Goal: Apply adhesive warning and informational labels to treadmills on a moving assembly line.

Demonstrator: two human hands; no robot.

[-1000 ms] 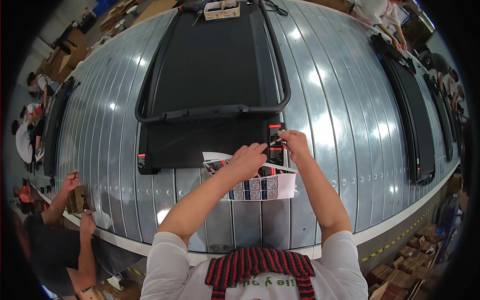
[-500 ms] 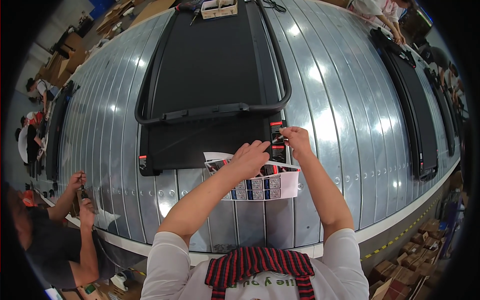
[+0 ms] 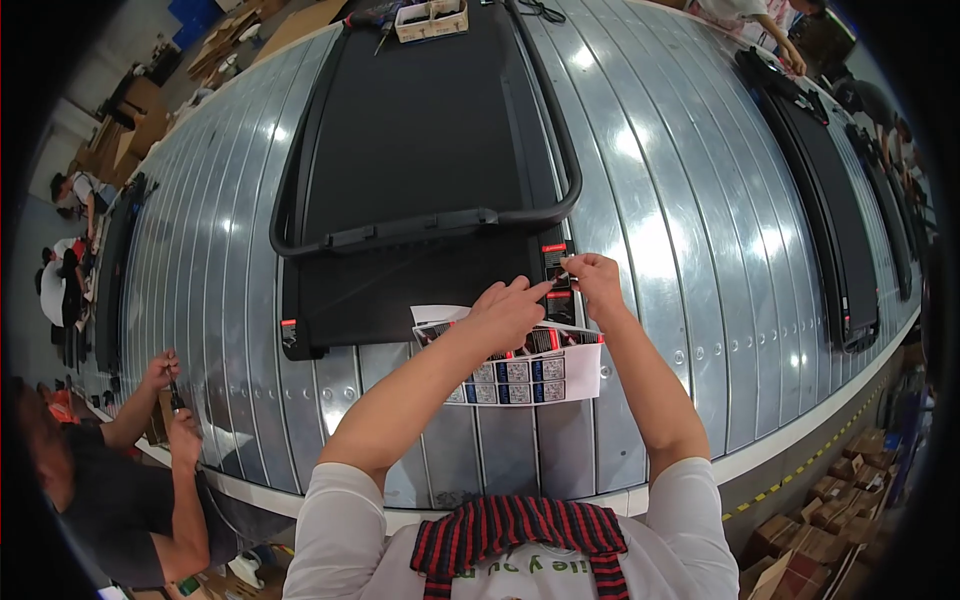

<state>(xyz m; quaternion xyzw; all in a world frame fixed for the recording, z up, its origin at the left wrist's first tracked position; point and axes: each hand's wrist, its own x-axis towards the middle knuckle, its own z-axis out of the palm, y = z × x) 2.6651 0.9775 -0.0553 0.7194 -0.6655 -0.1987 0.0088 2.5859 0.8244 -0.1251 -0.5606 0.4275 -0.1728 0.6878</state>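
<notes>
A black flat treadmill (image 3: 420, 150) lies on a wide metal slatted conveyor (image 3: 680, 250). My left hand (image 3: 510, 305) points its fingers at the near right corner of the treadmill's front panel, where a small red and black label (image 3: 553, 262) sits. My right hand (image 3: 592, 280) pinches a small sticker at that same corner, right beside the label. A white sheet of printed stickers (image 3: 535, 365) lies on the conveyor under my forearms, partly covered by my left hand.
A second black treadmill (image 3: 830, 200) lies at the right and a third (image 3: 110, 260) at the left. A person in black (image 3: 130, 490) stands at the lower left holding a small tool. A small box of parts (image 3: 430, 18) sits at the far end. Cardboard boxes (image 3: 830, 520) are stacked at the lower right.
My hands stayed at the treadmill's right corner, shifting slightly as the sticker is pressed. The person at the left moved their hands closer together and nearer the conveyor edge.
</notes>
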